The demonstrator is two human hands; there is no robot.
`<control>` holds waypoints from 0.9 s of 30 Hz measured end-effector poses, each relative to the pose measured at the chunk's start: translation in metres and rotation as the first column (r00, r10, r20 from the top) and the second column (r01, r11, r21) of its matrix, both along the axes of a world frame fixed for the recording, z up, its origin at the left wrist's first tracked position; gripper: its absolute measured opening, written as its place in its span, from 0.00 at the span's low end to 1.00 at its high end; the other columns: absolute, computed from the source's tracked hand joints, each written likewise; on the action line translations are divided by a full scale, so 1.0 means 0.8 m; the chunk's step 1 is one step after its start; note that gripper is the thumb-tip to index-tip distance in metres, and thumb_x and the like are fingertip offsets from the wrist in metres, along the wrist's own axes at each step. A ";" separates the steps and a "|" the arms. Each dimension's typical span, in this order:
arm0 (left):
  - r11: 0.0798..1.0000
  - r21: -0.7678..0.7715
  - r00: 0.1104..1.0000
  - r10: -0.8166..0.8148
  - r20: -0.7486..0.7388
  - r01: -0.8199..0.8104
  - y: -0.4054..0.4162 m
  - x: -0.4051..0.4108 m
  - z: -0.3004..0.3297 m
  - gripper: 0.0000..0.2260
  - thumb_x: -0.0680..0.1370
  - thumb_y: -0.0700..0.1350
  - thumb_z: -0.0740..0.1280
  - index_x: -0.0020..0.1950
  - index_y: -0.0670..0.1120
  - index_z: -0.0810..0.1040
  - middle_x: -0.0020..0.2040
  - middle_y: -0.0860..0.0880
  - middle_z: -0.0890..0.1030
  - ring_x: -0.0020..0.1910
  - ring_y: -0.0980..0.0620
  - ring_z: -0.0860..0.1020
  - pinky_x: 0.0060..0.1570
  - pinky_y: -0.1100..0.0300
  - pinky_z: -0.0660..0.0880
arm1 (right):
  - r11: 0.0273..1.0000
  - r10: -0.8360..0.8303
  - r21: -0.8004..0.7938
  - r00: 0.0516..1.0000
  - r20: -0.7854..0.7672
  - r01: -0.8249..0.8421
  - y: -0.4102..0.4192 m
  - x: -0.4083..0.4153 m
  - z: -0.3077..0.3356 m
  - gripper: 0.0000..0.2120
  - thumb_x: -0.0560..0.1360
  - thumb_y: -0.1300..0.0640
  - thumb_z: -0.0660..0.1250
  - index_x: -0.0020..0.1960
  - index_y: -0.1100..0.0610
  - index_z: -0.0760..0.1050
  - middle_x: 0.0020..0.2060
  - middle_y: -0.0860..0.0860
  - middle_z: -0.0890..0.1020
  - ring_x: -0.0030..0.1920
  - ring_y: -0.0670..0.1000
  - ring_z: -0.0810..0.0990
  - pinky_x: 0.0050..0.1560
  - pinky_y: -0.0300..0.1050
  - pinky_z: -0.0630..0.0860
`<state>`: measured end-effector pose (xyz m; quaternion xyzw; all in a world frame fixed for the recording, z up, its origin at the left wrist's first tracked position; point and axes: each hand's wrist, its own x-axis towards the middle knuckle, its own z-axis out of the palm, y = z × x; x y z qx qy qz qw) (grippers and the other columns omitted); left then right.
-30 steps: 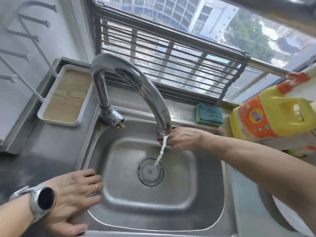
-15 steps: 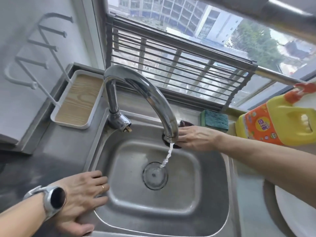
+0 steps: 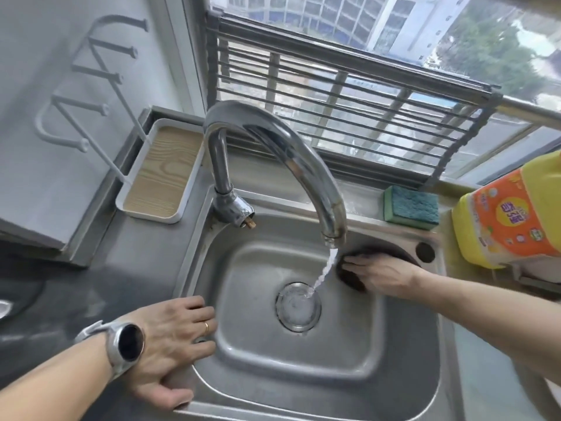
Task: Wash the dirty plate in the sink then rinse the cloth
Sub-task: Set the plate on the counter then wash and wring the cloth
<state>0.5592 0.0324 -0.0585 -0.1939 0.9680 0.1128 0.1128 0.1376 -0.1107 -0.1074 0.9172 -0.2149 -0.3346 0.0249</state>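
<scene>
Left hand (image 3: pixel 170 338) lies flat, fingers spread; right hand (image 3: pixel 381 273) reaches forward, fingers extended

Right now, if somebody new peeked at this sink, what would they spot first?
Probably the big shiny tap arching over the steel sink, with a thin stream of water falling into the drain. Next, the right hand pressing a dark cloth against the sink's far right wall, and the left hand, wearing a watch, resting on the near left rim. A bright yellow bottle stands at the right.
</scene>
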 end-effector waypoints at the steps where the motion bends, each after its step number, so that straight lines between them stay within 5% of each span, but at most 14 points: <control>1: 1.000 -0.002 1.000 -0.006 0.004 0.006 -0.003 0.001 0.000 0.20 0.73 0.66 0.62 0.41 0.48 0.70 0.41 0.44 0.75 0.40 0.43 0.70 0.46 0.48 0.72 | 0.999 -0.051 -0.015 0.998 -0.033 0.050 0.014 -0.018 0.004 0.17 0.78 0.55 0.61 0.40 0.57 0.86 0.54 0.54 0.85 0.58 0.56 0.83 0.55 0.48 0.81; 3: 1.000 -0.005 1.000 -0.006 0.019 0.006 -0.005 0.002 0.000 0.21 0.73 0.66 0.61 0.42 0.48 0.71 0.42 0.44 0.75 0.41 0.42 0.70 0.47 0.47 0.70 | 0.947 -0.304 0.078 0.948 -0.099 0.312 0.049 -0.019 0.023 0.18 0.82 0.58 0.55 0.50 0.61 0.83 0.62 0.59 0.79 0.65 0.59 0.77 0.60 0.49 0.77; 6: 1.000 -0.003 1.000 -0.007 0.024 0.007 -0.005 0.003 -0.001 0.22 0.74 0.67 0.60 0.42 0.47 0.71 0.42 0.44 0.74 0.41 0.42 0.70 0.47 0.47 0.70 | 0.806 -0.485 0.256 0.843 -0.232 0.533 0.122 0.009 0.014 0.15 0.80 0.61 0.60 0.63 0.62 0.77 0.64 0.60 0.78 0.65 0.59 0.77 0.62 0.48 0.74; 10: 1.000 0.002 1.000 -0.011 0.022 0.011 -0.003 0.007 -0.003 0.22 0.75 0.67 0.59 0.41 0.47 0.71 0.40 0.44 0.74 0.40 0.42 0.69 0.47 0.47 0.70 | 0.479 -0.722 0.534 0.658 -0.212 0.697 0.201 0.065 -0.007 0.16 0.81 0.56 0.59 0.65 0.56 0.77 0.65 0.53 0.79 0.65 0.55 0.77 0.61 0.39 0.70; 14: 1.000 -0.010 0.999 -0.026 0.023 0.027 -0.009 0.007 -0.001 0.23 0.75 0.67 0.58 0.42 0.47 0.71 0.41 0.44 0.74 0.40 0.42 0.69 0.47 0.48 0.69 | 0.506 -0.798 0.697 0.582 0.155 0.508 0.212 0.193 -0.056 0.24 0.79 0.61 0.60 0.75 0.53 0.70 0.78 0.47 0.62 0.77 0.46 0.61 0.71 0.27 0.52; 16: 0.999 -0.014 0.999 -0.038 0.019 0.038 -0.010 0.006 -0.003 0.23 0.75 0.67 0.58 0.43 0.46 0.71 0.42 0.44 0.75 0.41 0.43 0.69 0.48 0.49 0.70 | 0.588 -0.766 0.686 0.569 0.300 0.429 0.208 0.259 -0.093 0.25 0.80 0.63 0.57 0.77 0.57 0.64 0.80 0.49 0.54 0.79 0.48 0.55 0.76 0.34 0.50; 19: 0.999 -0.005 0.998 -0.045 0.039 0.045 -0.009 0.004 -0.006 0.23 0.74 0.67 0.59 0.43 0.47 0.71 0.42 0.44 0.75 0.41 0.43 0.69 0.47 0.49 0.69 | 0.694 -0.719 0.515 0.452 0.528 0.503 0.160 0.289 -0.121 0.27 0.78 0.63 0.57 0.77 0.66 0.62 0.79 0.57 0.54 0.79 0.58 0.57 0.78 0.51 0.56; 23: 0.999 0.015 0.999 -0.047 0.010 0.047 -0.011 0.004 -0.004 0.22 0.74 0.67 0.59 0.43 0.47 0.71 0.41 0.45 0.75 0.40 0.43 0.69 0.45 0.49 0.68 | 0.457 -0.808 0.420 0.169 0.564 0.784 0.095 0.298 -0.132 0.31 0.76 0.67 0.64 0.77 0.66 0.60 0.79 0.59 0.57 0.79 0.60 0.57 0.74 0.53 0.65; 25: 0.999 -0.022 0.999 -0.039 0.009 0.040 -0.012 0.004 -0.003 0.22 0.74 0.67 0.60 0.42 0.47 0.71 0.40 0.45 0.75 0.39 0.43 0.68 0.45 0.50 0.67 | 0.313 -0.861 0.584 -0.036 0.507 0.749 0.111 0.336 -0.125 0.30 0.79 0.67 0.59 0.80 0.60 0.57 0.80 0.53 0.55 0.79 0.54 0.57 0.77 0.47 0.60; 27: 0.998 -0.012 0.998 -0.059 -0.019 0.059 -0.012 0.002 -0.002 0.22 0.73 0.67 0.60 0.41 0.47 0.71 0.40 0.45 0.75 0.39 0.44 0.68 0.45 0.51 0.67 | 0.258 -0.889 0.661 -0.094 0.448 0.705 0.139 0.353 -0.115 0.29 0.81 0.63 0.56 0.80 0.51 0.55 0.80 0.46 0.57 0.76 0.47 0.62 0.74 0.38 0.61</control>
